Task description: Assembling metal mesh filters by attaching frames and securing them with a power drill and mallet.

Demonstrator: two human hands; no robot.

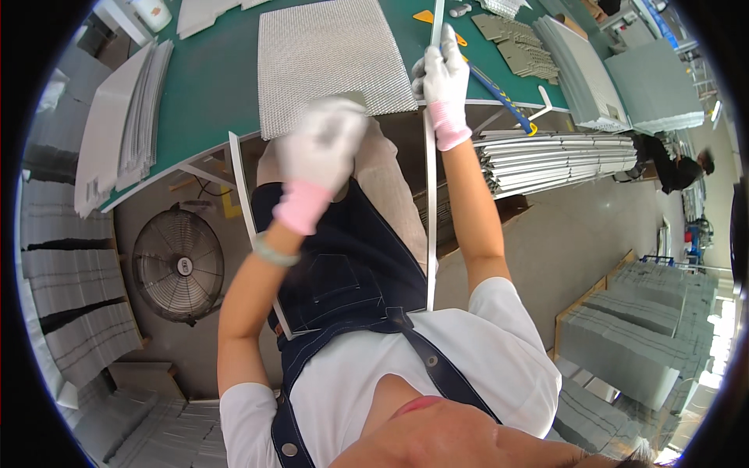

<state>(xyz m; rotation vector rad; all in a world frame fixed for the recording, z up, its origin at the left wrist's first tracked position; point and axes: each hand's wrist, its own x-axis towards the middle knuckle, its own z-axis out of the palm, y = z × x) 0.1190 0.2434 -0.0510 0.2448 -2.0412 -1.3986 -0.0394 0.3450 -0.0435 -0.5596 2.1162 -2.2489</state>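
My left hand (324,144), in a white glove with a pink cuff, is smeared by motion over the near edge of a silvery mesh sheet (328,54). It looks closed, and a blurred grey-olive edge shows beside its fingers; its kind is unclear. My right hand (445,82), gloved alike, grips a thin white strip (431,195) at the table's front edge, one finger stretched along it. This strip seems to form one side of a narrow white frame whose other side (246,187) lies left of my legs. The frame's near end rests against my apron (343,273).
The mesh lies on a green table (207,86). White panels (129,117) are stacked left, olive plates (519,51) and grey panels (581,74) right. A blue-yellow handled tool (499,97) lies near the edge. Beneath are bundled metal strips (554,160); a fan (179,265) stands left.
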